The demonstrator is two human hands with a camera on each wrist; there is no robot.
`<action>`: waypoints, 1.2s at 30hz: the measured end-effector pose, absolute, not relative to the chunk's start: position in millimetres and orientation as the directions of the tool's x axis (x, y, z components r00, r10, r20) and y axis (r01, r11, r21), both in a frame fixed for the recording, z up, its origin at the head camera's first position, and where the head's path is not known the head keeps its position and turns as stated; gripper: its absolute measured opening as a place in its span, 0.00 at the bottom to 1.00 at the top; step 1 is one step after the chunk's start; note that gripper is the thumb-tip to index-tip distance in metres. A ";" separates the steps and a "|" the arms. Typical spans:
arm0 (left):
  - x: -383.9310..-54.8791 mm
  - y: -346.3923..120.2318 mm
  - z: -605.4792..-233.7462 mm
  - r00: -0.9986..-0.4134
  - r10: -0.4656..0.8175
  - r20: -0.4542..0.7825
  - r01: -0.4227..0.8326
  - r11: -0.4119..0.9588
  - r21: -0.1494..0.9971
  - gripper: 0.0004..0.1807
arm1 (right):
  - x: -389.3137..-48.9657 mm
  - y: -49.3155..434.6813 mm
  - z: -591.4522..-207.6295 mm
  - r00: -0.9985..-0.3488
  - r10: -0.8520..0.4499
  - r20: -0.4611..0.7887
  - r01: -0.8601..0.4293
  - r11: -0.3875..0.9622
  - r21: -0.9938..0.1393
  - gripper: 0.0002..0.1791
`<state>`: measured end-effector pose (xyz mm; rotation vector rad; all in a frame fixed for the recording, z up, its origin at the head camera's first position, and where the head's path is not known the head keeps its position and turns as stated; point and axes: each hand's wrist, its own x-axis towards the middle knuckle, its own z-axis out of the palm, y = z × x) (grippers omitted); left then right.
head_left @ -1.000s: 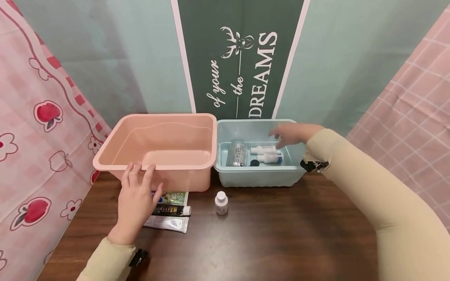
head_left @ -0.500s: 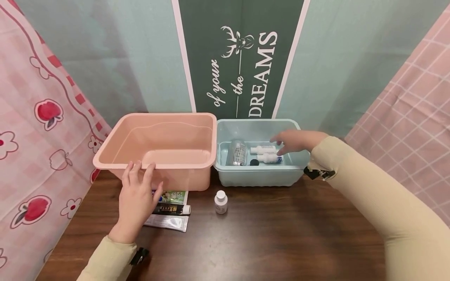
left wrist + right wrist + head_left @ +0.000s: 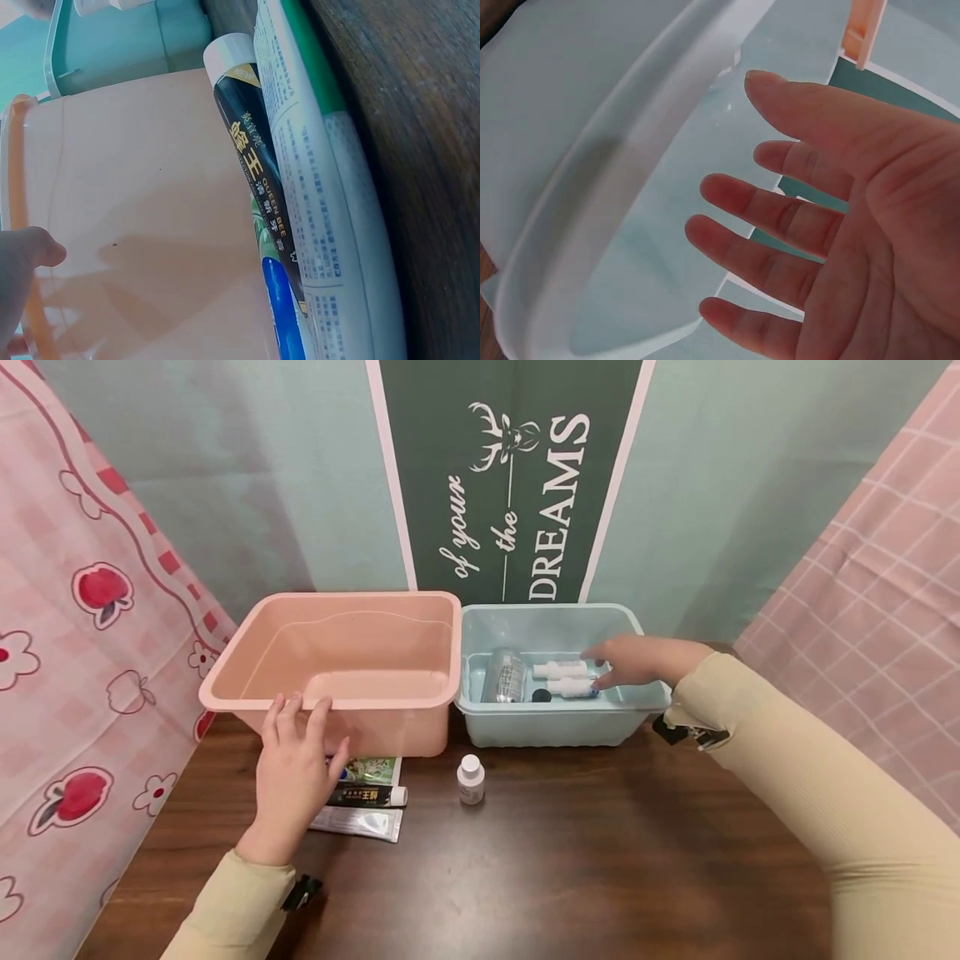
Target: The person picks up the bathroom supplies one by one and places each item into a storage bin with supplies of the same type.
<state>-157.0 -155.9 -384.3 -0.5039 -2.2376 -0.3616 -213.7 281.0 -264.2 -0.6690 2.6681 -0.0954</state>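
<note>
My left hand (image 3: pixel 294 777) rests its fingers over the front rim of the pink bin (image 3: pixel 401 732). In front of that bin lie a black toothpaste tube (image 3: pixel 255 165), a silvery white tube (image 3: pixel 363 823) and a green packet (image 3: pixel 377 770), each partly covered by the hand. My right hand (image 3: pixel 645 660) hovers at the right end of the blue bin (image 3: pixel 551 728), holding nothing, its fingers spread and relaxed in the right wrist view. Inside the blue bin lie a clear bottle (image 3: pixel 505 677) and two small white bottles (image 3: pixel 558 670), with the right fingertips near them.
A small white capped bottle (image 3: pixel 471 781) stands upright on the dark wooden table (image 3: pixel 525 877). A round black object (image 3: pixel 542 696) is in the blue bin. The bins stand side by side against a hanging cloth (image 3: pixel 322 485), with pink cloths at both sides.
My right hand has shifted a little to the right over the blue bin. The left hand keeps its place on the pink rim. The head view has tilted slightly.
</note>
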 end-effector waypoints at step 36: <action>-151.8 -157.1 -384.0 -0.644 0.246 0.725 0.430 0.900 0.077 0.34 | -168.5 277.6 -249.1 -0.829 -0.493 -0.265 -0.466 0.870 -0.163 0.31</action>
